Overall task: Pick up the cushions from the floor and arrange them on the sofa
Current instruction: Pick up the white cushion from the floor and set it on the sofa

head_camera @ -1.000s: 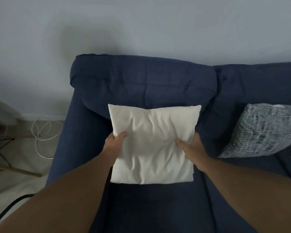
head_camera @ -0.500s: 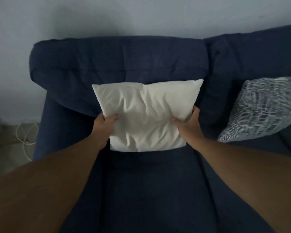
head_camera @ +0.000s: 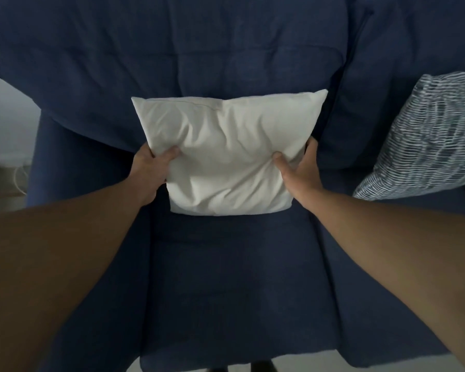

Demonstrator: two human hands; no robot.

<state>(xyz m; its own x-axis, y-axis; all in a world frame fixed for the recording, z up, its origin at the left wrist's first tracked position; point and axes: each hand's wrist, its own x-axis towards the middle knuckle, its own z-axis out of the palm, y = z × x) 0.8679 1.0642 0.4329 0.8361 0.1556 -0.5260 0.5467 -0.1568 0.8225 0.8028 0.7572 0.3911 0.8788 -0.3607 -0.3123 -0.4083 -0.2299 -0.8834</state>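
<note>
A plain white cushion (head_camera: 227, 154) stands upright on the seat of the dark blue sofa (head_camera: 226, 277), its top leaning against the backrest. My left hand (head_camera: 151, 170) grips its left edge, thumb pressed into the front. My right hand (head_camera: 300, 170) holds the right edge the same way. A second cushion (head_camera: 427, 140), blue with white wavy stripes, leans against the backrest at the right.
The sofa's left armrest (head_camera: 51, 157) runs down the left side. Beyond it, a strip of pale wall and floor with a white cable (head_camera: 18, 175) shows. Light floor (head_camera: 306, 365) appears below the sofa's front edge.
The cushion has moved back and down against the backrest, with both hands still on it. The view has come closer to the sofa and tilted down.
</note>
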